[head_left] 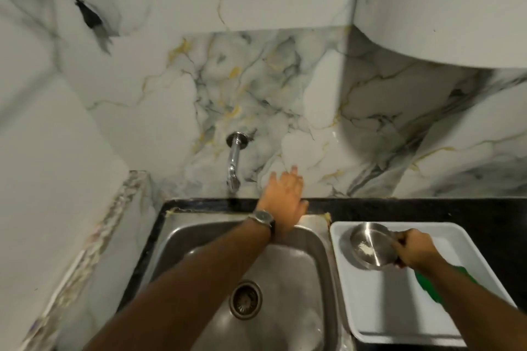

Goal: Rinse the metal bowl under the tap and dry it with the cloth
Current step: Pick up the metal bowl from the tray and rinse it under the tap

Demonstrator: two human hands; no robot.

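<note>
Right hand [415, 249] grasps the rim of a round, brushed stainless-steel bowl [370, 245], tilted over a white rectangular tray [379, 308]; a pale patch shows inside the bowl. A green cloth [427, 288] lies on the tray just behind the wrist. Left hand [285, 202], fingers spread and holding nothing, reaches beside the chrome tap [233, 162] above the steel sink [302, 271]; a wristwatch [262, 218] circles that wrist.
</note>
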